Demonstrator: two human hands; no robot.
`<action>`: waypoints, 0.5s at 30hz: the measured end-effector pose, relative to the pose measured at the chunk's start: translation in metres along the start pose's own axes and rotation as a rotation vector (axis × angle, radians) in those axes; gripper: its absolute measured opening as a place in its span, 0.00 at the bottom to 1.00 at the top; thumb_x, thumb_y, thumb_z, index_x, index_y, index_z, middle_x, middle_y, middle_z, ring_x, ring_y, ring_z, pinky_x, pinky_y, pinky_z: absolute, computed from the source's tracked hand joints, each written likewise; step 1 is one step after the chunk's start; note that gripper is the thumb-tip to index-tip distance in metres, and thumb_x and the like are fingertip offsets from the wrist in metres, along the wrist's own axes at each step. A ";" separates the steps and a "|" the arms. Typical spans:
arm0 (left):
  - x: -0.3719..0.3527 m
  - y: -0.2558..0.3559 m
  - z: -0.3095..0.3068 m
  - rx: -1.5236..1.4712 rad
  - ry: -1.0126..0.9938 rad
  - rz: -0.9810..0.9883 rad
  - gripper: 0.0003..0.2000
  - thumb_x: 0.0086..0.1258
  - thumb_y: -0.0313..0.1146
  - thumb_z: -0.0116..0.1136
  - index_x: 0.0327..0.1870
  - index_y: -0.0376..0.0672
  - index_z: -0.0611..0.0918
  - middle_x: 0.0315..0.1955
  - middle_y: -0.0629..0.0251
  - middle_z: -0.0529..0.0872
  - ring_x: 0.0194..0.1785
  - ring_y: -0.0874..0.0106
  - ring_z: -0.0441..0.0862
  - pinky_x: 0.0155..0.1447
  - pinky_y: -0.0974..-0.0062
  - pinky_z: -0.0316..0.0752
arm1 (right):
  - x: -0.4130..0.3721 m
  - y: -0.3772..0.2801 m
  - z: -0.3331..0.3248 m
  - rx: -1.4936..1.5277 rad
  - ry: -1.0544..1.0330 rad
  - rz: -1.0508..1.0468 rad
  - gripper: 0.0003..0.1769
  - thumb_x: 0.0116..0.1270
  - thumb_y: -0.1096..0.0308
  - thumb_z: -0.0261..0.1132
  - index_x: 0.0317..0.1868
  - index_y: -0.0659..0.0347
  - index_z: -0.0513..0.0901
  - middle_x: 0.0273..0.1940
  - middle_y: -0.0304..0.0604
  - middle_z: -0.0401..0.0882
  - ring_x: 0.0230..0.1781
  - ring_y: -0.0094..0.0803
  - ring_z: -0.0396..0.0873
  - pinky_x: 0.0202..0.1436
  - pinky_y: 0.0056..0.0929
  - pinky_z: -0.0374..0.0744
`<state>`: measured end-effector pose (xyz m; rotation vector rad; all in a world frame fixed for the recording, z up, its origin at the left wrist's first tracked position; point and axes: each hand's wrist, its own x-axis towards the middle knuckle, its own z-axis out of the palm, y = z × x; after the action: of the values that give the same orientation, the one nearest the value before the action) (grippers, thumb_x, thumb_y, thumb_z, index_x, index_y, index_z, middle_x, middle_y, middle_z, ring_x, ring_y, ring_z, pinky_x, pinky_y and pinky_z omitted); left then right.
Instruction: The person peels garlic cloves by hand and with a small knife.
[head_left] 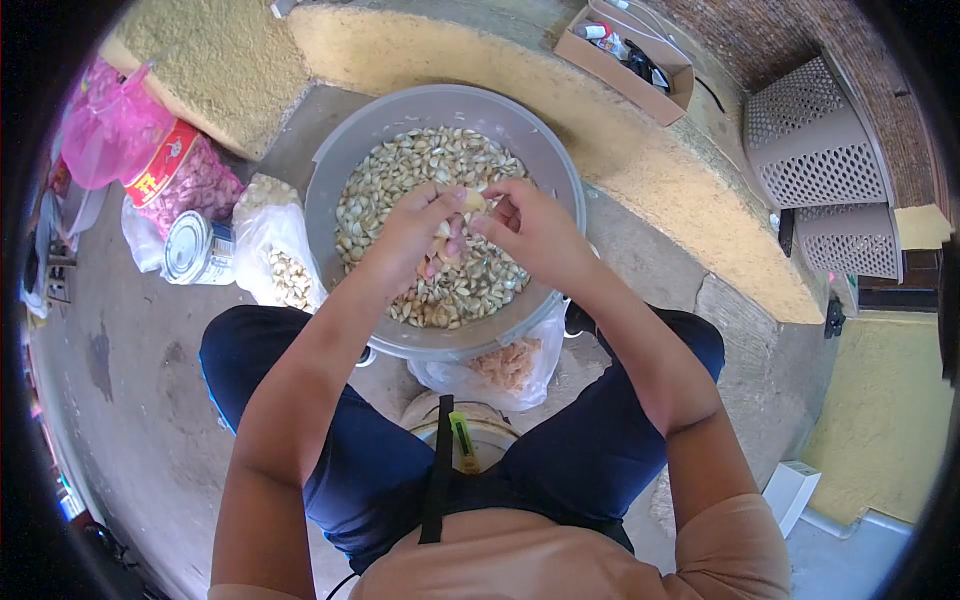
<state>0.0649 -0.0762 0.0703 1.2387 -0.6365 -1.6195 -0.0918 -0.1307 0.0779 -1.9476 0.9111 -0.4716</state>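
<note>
Cream-coloured garlic clove point(473, 202) sits between a person's two bare hands, above the middle of a round grey tub point(447, 348) on the concrete floor point(160, 400). The left hand point(432, 228) is curled around more pale pieces, its fingers bent; the right hand point(522, 222) brings thumb and forefinger together close to the clove, though whether it grips it cannot be told. Below them, loose cloves point(430, 165) spread across the tub. Under its near rim lies a clear plastic bag point(535, 385) of brown skins point(508, 364), close to a bucket point(490, 437) between the knees. Beside the tub's left edge stand a white bag point(268, 235) of cloves, a can point(193, 250) and a pink net sack point(195, 190). An open cardboard box point(635, 72) rests on the yellow ledge point(500, 62) beyond.
</note>
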 end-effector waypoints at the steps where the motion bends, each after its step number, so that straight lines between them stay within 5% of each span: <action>1: -0.001 0.001 0.001 -0.016 0.002 -0.010 0.09 0.67 0.39 0.44 0.36 0.42 0.71 0.18 0.71 0.70 0.16 0.83 0.66 0.09 0.90 0.55 | -0.004 -0.009 -0.002 -0.160 0.007 -0.034 0.17 0.58 0.59 0.60 0.39 0.65 0.70 0.23 0.44 0.72 0.25 0.33 0.74 0.26 0.29 0.72; 5: -0.006 0.001 0.002 -0.207 -0.090 -0.088 0.09 0.68 0.39 0.43 0.36 0.43 0.71 0.19 0.71 0.70 0.17 0.83 0.67 0.09 0.90 0.56 | -0.003 -0.007 0.009 -0.458 0.193 -0.285 0.17 0.61 0.55 0.56 0.34 0.63 0.71 0.26 0.49 0.74 0.28 0.42 0.76 0.27 0.35 0.74; 9: -0.006 -0.008 0.002 -0.335 -0.157 -0.100 0.09 0.68 0.39 0.44 0.36 0.42 0.72 0.20 0.70 0.71 0.18 0.81 0.69 0.09 0.88 0.57 | 0.002 -0.005 0.009 -0.574 0.203 -0.272 0.16 0.62 0.56 0.53 0.29 0.61 0.70 0.24 0.47 0.74 0.24 0.43 0.76 0.24 0.37 0.73; 15: -0.011 -0.010 0.011 -0.184 -0.085 -0.035 0.13 0.67 0.44 0.44 0.39 0.44 0.72 0.19 0.72 0.68 0.20 0.82 0.67 0.10 0.90 0.56 | 0.005 0.001 0.011 -0.542 0.292 -0.367 0.15 0.64 0.59 0.49 0.26 0.60 0.70 0.20 0.46 0.73 0.19 0.43 0.75 0.21 0.38 0.72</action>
<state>0.0508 -0.0643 0.0707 1.0570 -0.5083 -1.7259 -0.0821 -0.1284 0.0708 -2.6114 0.9278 -0.8003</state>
